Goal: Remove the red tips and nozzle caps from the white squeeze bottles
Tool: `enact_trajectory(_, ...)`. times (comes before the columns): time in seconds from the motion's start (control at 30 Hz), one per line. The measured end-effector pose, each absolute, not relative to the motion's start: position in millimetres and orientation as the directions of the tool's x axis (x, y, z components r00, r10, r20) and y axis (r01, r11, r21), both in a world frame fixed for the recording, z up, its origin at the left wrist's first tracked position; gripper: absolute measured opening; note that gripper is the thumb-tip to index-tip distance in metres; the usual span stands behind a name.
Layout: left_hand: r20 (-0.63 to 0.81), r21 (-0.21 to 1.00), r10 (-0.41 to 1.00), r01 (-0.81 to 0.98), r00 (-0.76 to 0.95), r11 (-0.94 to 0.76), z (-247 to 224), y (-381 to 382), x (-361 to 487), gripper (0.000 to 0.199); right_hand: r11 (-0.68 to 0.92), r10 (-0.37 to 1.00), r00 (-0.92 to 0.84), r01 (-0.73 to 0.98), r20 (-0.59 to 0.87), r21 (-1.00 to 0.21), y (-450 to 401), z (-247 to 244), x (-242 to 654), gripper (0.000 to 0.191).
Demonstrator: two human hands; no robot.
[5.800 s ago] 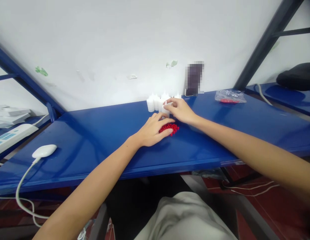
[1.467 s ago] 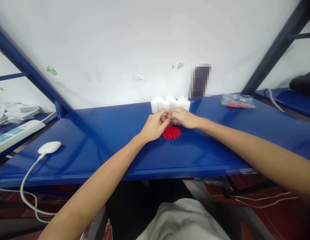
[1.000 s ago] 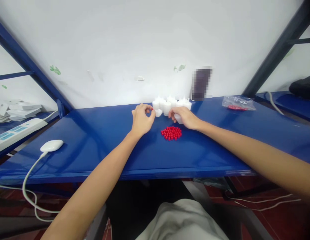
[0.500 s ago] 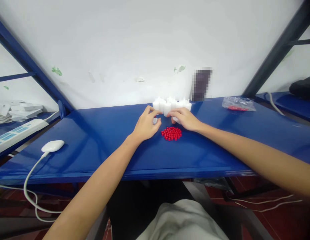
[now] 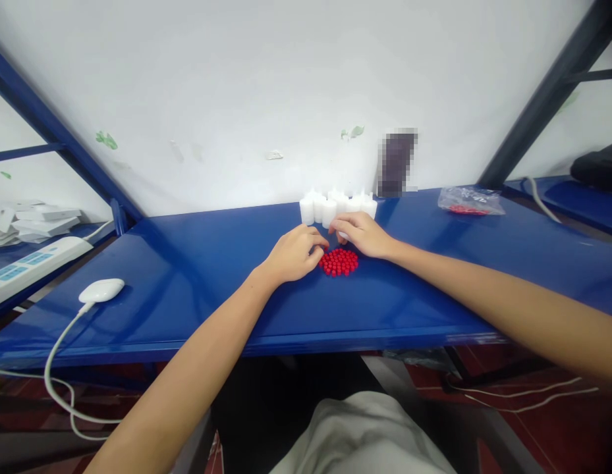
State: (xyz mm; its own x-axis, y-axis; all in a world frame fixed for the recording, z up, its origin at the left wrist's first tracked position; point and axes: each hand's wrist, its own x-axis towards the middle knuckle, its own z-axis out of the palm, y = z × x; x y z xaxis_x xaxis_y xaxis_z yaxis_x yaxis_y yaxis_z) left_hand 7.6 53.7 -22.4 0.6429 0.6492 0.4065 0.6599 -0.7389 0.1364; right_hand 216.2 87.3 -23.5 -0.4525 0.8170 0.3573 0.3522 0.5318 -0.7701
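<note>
My left hand [image 5: 296,254] is at the left edge of a pile of small red pieces [image 5: 340,263], its thumb and fingers closed together. A speck of red shows at its fingertips, but whether it is gripped is unclear. My right hand [image 5: 361,233] curls behind the pile with its fingers closed around a small white bottle [image 5: 343,235], mostly hidden by the hand. Just beyond both hands stands a cluster of several white bottles [image 5: 328,213] with thin pointed tips, upright near the wall.
The blue table [image 5: 197,263] meets a white wall [image 5: 226,99]. A clear bag [image 5: 471,201] with red pieces lies at the back right, near a pixelated dark patch [image 5: 396,163]. At left are a white corded device [image 5: 102,290] and a power strip [image 5: 39,266].
My left hand has moved right and slightly down to the red pile, its fingers closing. The white piece seen beside it is out of sight. My right hand stays nearly in place.
</note>
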Motion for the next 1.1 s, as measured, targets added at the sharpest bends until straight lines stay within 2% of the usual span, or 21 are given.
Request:
enact_trajectory(0.2,0.405,0.121,0.678,0.699,0.614,-0.705,-25.0,60.8,3.5,0.026,0.543,0.803,-0.487,0.359,0.343,-0.759,88.1,-23.0,216.2,0.037)
enact_trajectory(0.47,0.422,0.169,0.724,0.737,0.545,-0.654,-23.2,57.6,6.8,0.016,0.557,0.767,-0.573,0.372,0.289,-0.743,91.7,-20.3,218.3,0.043)
enact_trajectory(0.53,0.484,0.194,0.702,0.718,0.522,-0.668,-22.3,55.5,8.9,0.016,0.566,0.753,-0.596,0.372,0.278,-0.736,91.7,-19.4,218.6,0.045)
enact_trajectory(0.67,0.699,0.260,0.593,0.631,0.399,-0.731,-20.3,49.8,16.0,0.020,0.583,0.728,-0.622,0.340,0.289,-0.738,91.1,-19.3,220.1,0.061)
enact_trajectory(0.8,0.793,0.284,0.518,0.558,0.320,-0.780,-20.5,45.5,23.1,0.017,0.616,0.689,-0.653,0.301,0.314,-0.728,91.4,-21.3,222.7,0.067)
enact_trajectory(0.9,0.787,0.291,0.514,0.529,0.341,-0.797,-21.3,44.5,25.4,0.013,0.632,0.668,-0.668,0.278,0.326,-0.724,91.2,-22.3,223.9,0.066)
enact_trajectory(1.1,0.728,0.405,0.610,0.523,0.312,-0.751,-19.5,44.8,27.6,0.012,0.703,0.599,-0.690,0.209,0.406,-0.680,89.8,-23.0,222.4,0.050)
